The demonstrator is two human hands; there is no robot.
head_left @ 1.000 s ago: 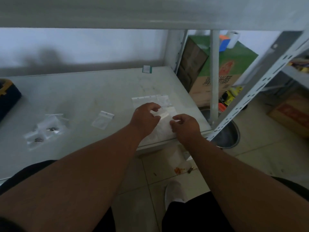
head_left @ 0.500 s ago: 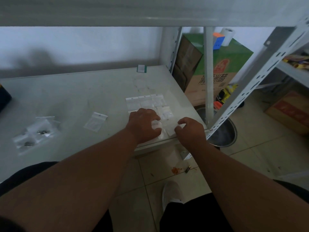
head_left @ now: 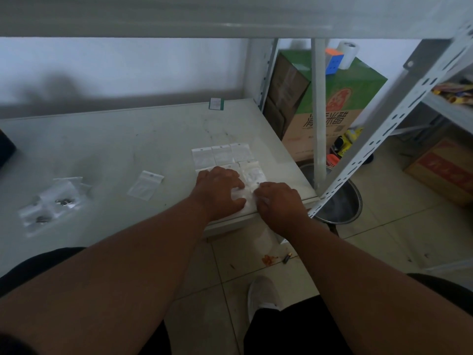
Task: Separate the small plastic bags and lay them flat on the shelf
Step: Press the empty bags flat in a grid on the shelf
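Several small clear plastic bags [head_left: 221,155] lie flat in rows on the white shelf [head_left: 128,144], near its right front corner. My left hand [head_left: 220,190] rests on the nearest bags with its fingers spread, pressing one bag [head_left: 242,195] down. My right hand [head_left: 279,203] is just to the right of it at the shelf's front edge, its fingers curled onto the same bag's right edge; the fingertips are hidden. One more bag [head_left: 252,172] lies flat just beyond my hands.
A single empty bag [head_left: 146,185] lies left of my hands. Farther left sits a loose pile of bags holding metal parts [head_left: 53,201]. A slotted shelf post [head_left: 368,147] rises at the right, with a metal basin [head_left: 340,206] and cardboard boxes [head_left: 330,103] behind it.
Both hands came down toward the shelf's front edge with the bag. The left hand flattened onto it, and the right hand closed in beside it.
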